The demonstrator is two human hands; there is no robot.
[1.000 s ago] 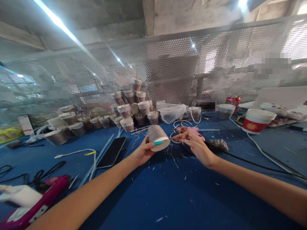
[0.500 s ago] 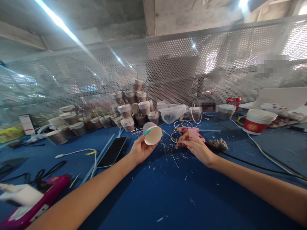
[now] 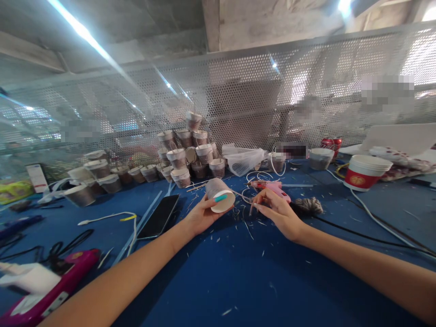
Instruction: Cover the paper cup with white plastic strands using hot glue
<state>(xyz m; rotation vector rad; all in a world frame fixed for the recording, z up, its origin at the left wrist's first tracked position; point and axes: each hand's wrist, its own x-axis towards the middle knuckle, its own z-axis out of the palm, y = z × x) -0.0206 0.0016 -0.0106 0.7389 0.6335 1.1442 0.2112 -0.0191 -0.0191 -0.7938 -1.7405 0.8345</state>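
One tilted cup (image 3: 217, 187), held in left fingers (image 3: 206, 204), right fingers (image 3: 267, 196) apart.

Both forearms (image 3: 143, 269) are bare, and the left thumb (image 3: 207, 203) wears a long turquoise nail (image 3: 220, 198).

The cup (image 3: 217, 187) is grey outside and pale inside. The left hand (image 3: 200, 217) has a turquoise nail (image 3: 221, 198). The bench (image 3: 211, 281) is blue, the glue gun (image 3: 275, 187) pink. At right, white paper cups (image 3: 369, 176) carry a red band with a golden emblem.
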